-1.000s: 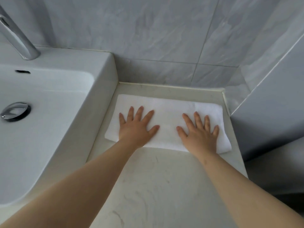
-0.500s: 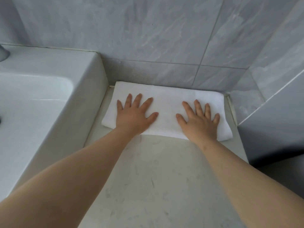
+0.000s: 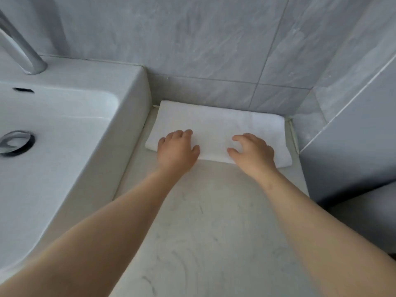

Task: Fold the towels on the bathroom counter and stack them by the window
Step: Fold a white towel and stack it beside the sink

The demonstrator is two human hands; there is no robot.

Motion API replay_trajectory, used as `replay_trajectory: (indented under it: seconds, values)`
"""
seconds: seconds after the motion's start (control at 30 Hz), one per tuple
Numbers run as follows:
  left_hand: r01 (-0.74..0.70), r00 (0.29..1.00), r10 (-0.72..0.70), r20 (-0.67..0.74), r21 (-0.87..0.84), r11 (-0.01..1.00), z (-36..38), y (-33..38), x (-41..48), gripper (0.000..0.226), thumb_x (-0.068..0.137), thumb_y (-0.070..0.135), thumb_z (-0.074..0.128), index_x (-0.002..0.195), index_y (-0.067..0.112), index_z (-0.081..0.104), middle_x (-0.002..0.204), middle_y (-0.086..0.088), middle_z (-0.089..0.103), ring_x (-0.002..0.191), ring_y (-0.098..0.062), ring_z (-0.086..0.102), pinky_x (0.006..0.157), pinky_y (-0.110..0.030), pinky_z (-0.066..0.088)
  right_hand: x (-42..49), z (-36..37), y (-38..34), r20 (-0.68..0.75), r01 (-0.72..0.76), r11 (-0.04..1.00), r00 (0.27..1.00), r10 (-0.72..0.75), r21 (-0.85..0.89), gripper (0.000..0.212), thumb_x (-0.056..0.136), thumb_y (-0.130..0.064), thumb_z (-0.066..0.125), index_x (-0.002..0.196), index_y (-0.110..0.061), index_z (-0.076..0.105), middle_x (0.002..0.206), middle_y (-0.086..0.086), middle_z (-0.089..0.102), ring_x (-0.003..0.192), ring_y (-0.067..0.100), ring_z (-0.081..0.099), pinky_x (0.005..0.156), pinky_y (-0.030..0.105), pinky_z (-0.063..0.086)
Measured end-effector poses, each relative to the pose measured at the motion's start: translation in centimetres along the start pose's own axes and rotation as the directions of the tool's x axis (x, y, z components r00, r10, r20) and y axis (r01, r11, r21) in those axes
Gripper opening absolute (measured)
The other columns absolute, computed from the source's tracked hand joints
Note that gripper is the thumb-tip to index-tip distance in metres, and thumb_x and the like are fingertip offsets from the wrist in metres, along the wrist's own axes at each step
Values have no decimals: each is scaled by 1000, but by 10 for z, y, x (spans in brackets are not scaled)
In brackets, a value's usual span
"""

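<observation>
One folded white towel point(image 3: 220, 125) lies at the far end of the counter point(image 3: 210, 221), against the tiled wall point(image 3: 203, 50), right of the one sink point(image 3: 132, 99); of my two hands, the right hand point(image 3: 254, 154) rests arched fingertips on its near edge, gripping nothing; the left hand point(image 3: 176, 150) curls there too, grip unclear. If either drags the cloth nearer, the fold could slip open; no window shows

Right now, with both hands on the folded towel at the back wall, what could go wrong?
1. Both the left hand and right hand have curled fingers at the near edge of the towel; whether they grip is unclear, but pulling back could drag the top layer and open the fold.
2. The towel lies against the tiled wall beside the sink; no window shows, so this may be the wrong spot.
</observation>
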State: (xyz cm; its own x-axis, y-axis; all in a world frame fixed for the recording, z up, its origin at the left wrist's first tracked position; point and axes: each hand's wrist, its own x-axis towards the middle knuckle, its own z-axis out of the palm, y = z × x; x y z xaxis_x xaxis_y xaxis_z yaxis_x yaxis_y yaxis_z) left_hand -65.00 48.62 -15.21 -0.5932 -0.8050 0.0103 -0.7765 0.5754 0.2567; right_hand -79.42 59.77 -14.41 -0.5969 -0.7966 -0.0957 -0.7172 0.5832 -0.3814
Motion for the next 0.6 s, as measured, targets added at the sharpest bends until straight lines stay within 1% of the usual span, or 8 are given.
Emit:
replay_trajectory:
  seconds: [0.07, 0.2, 0.27, 0.33, 0.4, 0.47, 0.53, 0.6]
  values:
    - [-8, 1000, 8, -24, -6, 1000, -2, 2, -38, 48, 93, 37, 45, 138, 20, 40, 135, -3, 50, 126, -26, 41, 103, -37, 30, -32, 3, -9, -32, 68, 995, 997, -65, 79, 41, 92, -36, 51, 131, -24, 51, 136, -2, 48, 128, 22, 41, 104, 37, 31]
    - [-12, 999, 10, -32, -72, 997, -6, -9, -114, 45, 90, 35, 51, 133, 20, 49, 126, -3, 59, 120, -28, 49, 97, -36, 35, -104, 14, -20, -30, 125, 982, 992, -122, 144, 39, 88, -32, 59, 126, -20, 57, 132, -2, 54, 125, 20, 46, 102, 32, 35]
    - [-58, 995, 54, -90, -53, 997, -9, -18, -150, 42, 83, 37, 51, 120, 17, 60, 107, -3, 68, 102, -31, 61, 85, -38, 46, -137, 19, -27, -14, 156, 977, 988, -155, 149, 39, 88, -32, 60, 124, -20, 58, 131, -3, 54, 125, 18, 46, 103, 29, 33]
    - [-61, 994, 58, -96, -24, 998, -13, -30, -183, 44, 76, 40, 48, 109, 16, 65, 93, -1, 71, 85, -30, 66, 73, -38, 52, -167, 24, -36, 11, 193, 969, 980, -197, 154, 39, 88, -32, 60, 125, -20, 58, 131, -4, 54, 126, 17, 44, 104, 28, 31]
    - [-53, 996, 53, -71, -3, 999, -15, -44, -216, 46, 76, 43, 44, 107, 17, 65, 92, 0, 71, 82, -28, 67, 71, -38, 54, -193, 32, -46, 48, 229, 962, 970, -239, 146, 40, 88, -35, 58, 125, -20, 58, 132, -3, 53, 127, 17, 44, 106, 30, 32]
    - [-32, 997, 31, -76, -13, 999, -18, -59, -247, 47, 77, 44, 40, 107, 17, 65, 93, 1, 71, 82, -28, 67, 71, -38, 54, -215, 42, -58, 86, 262, 954, 957, -276, 143, 47, 83, -43, 50, 121, -18, 61, 129, 0, 57, 125, 20, 48, 105, 36, 36]
    - [3, 995, -3, -102, 2, 1000, -21, -75, -276, 46, 77, 43, 41, 105, 17, 66, 93, 2, 70, 81, -28, 67, 70, -37, 53, -233, 54, -71, 87, 319, 937, 939, -333, 139, 52, 77, -47, 42, 112, -17, 66, 119, 3, 64, 117, 24, 56, 98, 42, 44]
    - [58, 992, -57, -111, 5, 998, -24, -93, -301, 45, 77, 43, 41, 105, 16, 66, 93, 2, 70, 81, -27, 67, 69, -36, 53, -248, 65, -87, 112, 362, 922, 919, -377, 135, 48, 75, -44, 43, 103, -16, 69, 109, 5, 68, 106, 26, 63, 89, 45, 51]
